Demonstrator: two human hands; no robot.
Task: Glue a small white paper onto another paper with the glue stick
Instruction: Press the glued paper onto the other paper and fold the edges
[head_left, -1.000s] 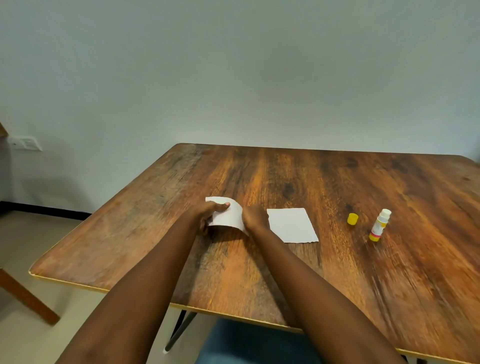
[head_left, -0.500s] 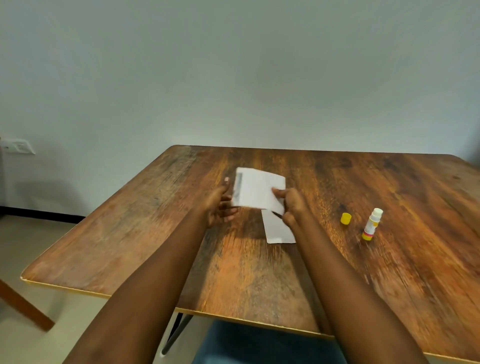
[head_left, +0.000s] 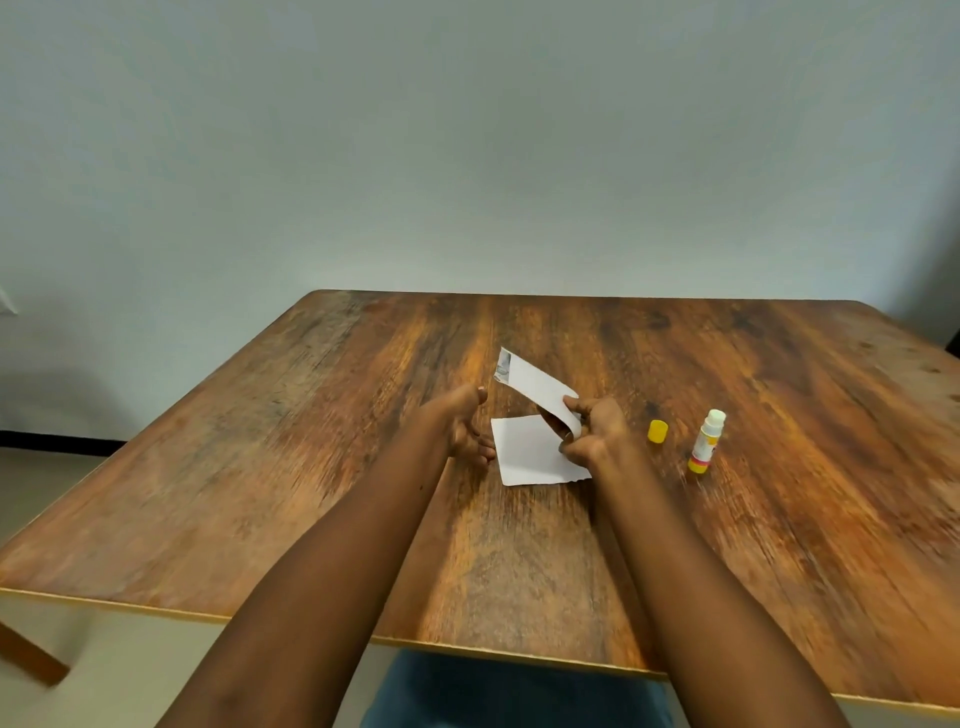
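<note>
My right hand pinches one edge of a small white paper, which curls up and back in the air above the table. A second white paper lies flat on the wooden table, just below and partly under that hand. My left hand hovers beside the flat paper's left edge with fingers loose, holding nothing. An uncapped glue stick, white with a yellow base, stands upright to the right. Its yellow cap sits between the glue stick and my right hand.
The table's near edge runs across the bottom of the view, with my lap in blue trousers below it. A plain wall rises behind the far edge. A wooden chair part shows at the lower left.
My left hand has let go of the lifted paper, which now hangs from my right hand alone. The paper has shifted right, over the flat sheet.
</note>
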